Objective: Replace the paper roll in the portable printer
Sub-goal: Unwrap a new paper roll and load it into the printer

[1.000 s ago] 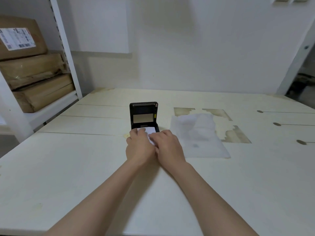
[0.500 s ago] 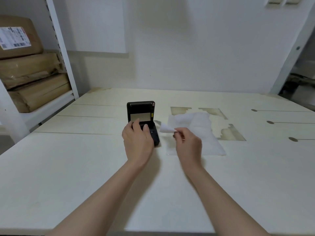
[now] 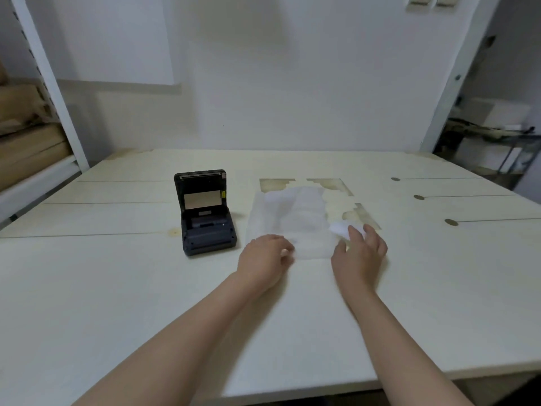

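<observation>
The black portable printer (image 3: 206, 230) stands on the white table (image 3: 117, 288) left of centre, its lid (image 3: 201, 190) raised and the paper bay showing no roll. A translucent white pouch (image 3: 298, 218) lies flat to its right. My left hand (image 3: 263, 262) is at the pouch's near-left corner with its fingers curled; blur hides whether it grips the pouch. My right hand (image 3: 360, 253) is at the pouch's near-right corner and holds a small white scrap of paper (image 3: 339, 229) at its fingertips.
A white shelf unit with brown cardboard parcels (image 3: 26, 136) stands at the left edge. Patches of peeled surface (image 3: 330, 186) lie behind the pouch. A white post (image 3: 450, 83) and a cluttered dark area are at the right. The table's front edge runs below my forearms.
Both hands have left the printer and moved right to the pouch. My right hand carried the white paper scrap away from the printer, whose bay now shows no paper.
</observation>
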A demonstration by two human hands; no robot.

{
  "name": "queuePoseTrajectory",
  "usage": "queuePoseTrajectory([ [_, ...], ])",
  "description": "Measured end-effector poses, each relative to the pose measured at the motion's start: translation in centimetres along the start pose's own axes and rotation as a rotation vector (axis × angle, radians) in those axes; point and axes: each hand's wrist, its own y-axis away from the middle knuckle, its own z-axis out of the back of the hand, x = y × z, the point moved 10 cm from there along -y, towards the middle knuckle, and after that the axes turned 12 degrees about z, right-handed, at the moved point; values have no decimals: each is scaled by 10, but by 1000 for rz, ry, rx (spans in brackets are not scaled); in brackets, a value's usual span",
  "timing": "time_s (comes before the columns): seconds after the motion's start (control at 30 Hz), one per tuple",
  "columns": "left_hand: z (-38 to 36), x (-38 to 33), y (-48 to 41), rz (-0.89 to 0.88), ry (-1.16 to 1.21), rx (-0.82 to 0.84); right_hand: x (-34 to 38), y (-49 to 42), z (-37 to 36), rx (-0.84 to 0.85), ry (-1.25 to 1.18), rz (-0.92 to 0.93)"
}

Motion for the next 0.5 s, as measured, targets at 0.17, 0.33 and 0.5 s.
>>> queuePoseTrajectory([
  [0.17,16,15,-4,81,-58,-70,15,5,1,-11,-30,97],
  [0.33,21,32,-7,219,-2,-114,33,8,-8,113,-35,200],
  [0.5,21,38,-9,269,89,-167,45,8,12,-57,-155,311],
])
